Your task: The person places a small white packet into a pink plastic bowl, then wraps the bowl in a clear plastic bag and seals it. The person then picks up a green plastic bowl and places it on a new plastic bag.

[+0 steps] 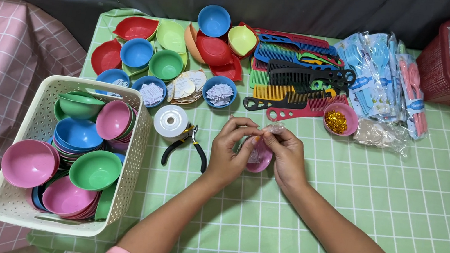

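Observation:
My left hand [231,148] and my right hand [286,153] meet over the middle of the green checked tablecloth [404,187]. Between them sits a small pink bowl [260,158], tilted toward me, with something pale inside. Both hands pinch a small clear plastic bag [275,129] just above the bowl. Black-handled pliers [186,143] and a white roll of ribbon or tape [170,120] lie just left of my left hand.
A cream basket [24,174] of stacked coloured bowls stands at the left. More bowls [166,64], some with paper tags, and leaf-shaped dishes fill the back. Coloured combs [297,75], a pink bowl of gold bits [340,120], packaged spoons [384,78] and a red basket [448,81] lie at the right.

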